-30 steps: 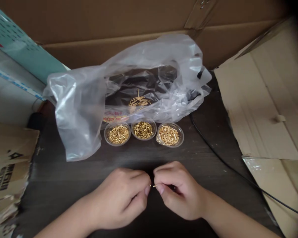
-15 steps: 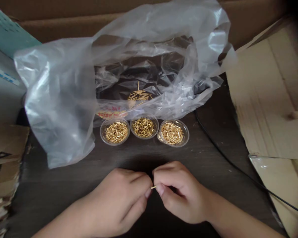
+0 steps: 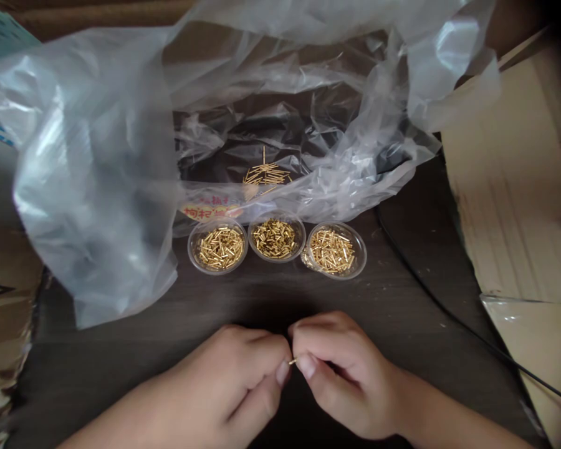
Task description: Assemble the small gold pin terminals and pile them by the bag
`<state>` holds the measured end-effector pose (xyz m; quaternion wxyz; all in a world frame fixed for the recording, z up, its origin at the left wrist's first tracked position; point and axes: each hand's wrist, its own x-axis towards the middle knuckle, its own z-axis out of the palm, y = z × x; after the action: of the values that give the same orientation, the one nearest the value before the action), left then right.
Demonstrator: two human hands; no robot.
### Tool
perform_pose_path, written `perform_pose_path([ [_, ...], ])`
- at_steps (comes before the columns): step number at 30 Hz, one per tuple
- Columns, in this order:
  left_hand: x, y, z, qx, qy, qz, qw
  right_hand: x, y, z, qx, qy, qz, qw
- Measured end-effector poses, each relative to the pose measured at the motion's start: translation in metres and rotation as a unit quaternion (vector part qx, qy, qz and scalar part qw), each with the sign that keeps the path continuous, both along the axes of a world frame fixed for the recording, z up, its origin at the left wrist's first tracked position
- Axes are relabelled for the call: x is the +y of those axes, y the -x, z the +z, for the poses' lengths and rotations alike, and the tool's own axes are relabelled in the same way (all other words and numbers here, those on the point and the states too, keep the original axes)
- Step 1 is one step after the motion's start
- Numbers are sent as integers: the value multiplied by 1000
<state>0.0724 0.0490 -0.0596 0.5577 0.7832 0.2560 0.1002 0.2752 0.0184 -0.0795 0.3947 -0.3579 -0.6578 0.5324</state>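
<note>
Near the bottom centre, my left hand (image 3: 245,380) and my right hand (image 3: 343,374) meet, thumbs and forefingers pinching a small gold pin (image 3: 293,361) between them. The pin's ends are hidden by the fingertips. Beyond my hands stand three round clear cups of short gold pieces: a left cup (image 3: 218,247), a middle cup (image 3: 277,238) and a right cup (image 3: 335,251). Behind them, a pile of thin gold pins (image 3: 268,176) lies on clear plastic.
A large crumpled plastic bag (image 3: 93,174) spreads across the back and left. A black cable (image 3: 425,296) runs down the right side, beside cardboard (image 3: 505,199). Torn cardboard (image 3: 9,312) stands at the left edge.
The view has shifted and come slightly closer, so the bag and cups look larger. My fingertips are nearer each other, with less of the pin showing between them.
</note>
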Motion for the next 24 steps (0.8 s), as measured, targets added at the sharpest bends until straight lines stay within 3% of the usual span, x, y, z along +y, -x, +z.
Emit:
perform_pose_path([
  [14, 1, -5, 1, -6, 24, 21, 999, -5, 2, -3, -70, -92, -31, 993],
  [24, 2, 0, -2, -15, 10, -8, 1000, -6, -1, -3, -45, -26, 14, 999],
])
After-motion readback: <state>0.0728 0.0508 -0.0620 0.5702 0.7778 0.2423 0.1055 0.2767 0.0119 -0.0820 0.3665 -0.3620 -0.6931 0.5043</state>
